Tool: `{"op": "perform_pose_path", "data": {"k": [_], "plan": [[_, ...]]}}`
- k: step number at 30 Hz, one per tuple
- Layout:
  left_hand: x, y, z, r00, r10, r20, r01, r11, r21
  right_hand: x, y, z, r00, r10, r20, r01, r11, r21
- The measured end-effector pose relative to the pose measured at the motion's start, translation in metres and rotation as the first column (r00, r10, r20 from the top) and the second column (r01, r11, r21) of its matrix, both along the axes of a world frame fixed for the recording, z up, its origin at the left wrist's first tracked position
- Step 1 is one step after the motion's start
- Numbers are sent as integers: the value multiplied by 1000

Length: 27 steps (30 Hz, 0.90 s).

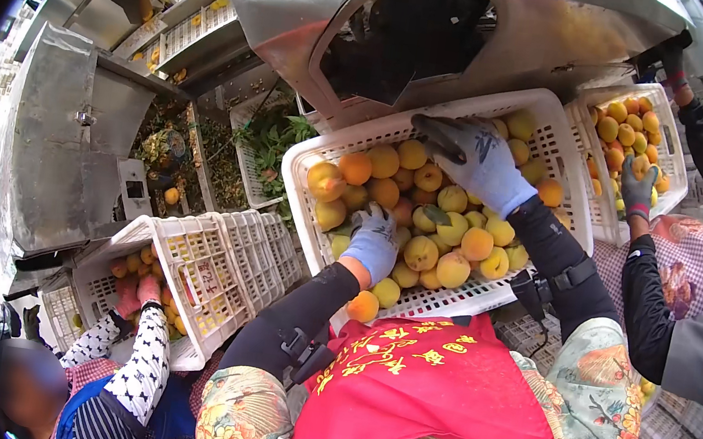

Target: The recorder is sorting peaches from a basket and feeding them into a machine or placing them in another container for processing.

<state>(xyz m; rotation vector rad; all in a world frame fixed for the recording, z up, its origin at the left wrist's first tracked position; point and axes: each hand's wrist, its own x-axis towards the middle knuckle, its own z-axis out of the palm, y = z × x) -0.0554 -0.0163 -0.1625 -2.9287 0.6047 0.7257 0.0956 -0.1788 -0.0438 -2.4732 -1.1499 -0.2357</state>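
Note:
A white perforated plastic crate (304, 173) in front of me holds many yellow and orange peaches (453, 269), with a green leaf among them. My left hand (373, 242), in a grey-blue glove with dark fingertips, reaches down onto the peaches at the crate's near left. Its fingers are bent and a little apart; their undersides are hidden. Over the far middle of the crate, my right hand (485, 164), gloved alike, stretches its dark-coated fingers leftward above the fruit. No peach shows in that hand.
A metal machine with a dark round opening (406, 40) stands behind the crate. At right, a co-worker's gloved hand (638, 184) touches fruit in another crate (677, 174). At left, another person's pink-gloved hands (137, 293) are inside a tilted crate (201, 280). Green leaves (277, 143) fill a bin.

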Motion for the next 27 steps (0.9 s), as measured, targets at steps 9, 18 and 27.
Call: {"op": "perform_pose_path", "data": {"k": [9, 18, 27], "plan": [[23, 10, -3, 995, -77, -66, 75, 997, -29, -90, -20, -53, 875, -112, -471, -329, 577, -748], [13, 29, 32, 943, 321, -86, -311, 759, -572, -77, -33, -76, 809, -215, -547, -170, 806, -568], [-36, 31, -5, 609, -11, -793, -702, -472, -533, -81, -24, -73, 809, -214, -547, -208, 766, -609]]}}
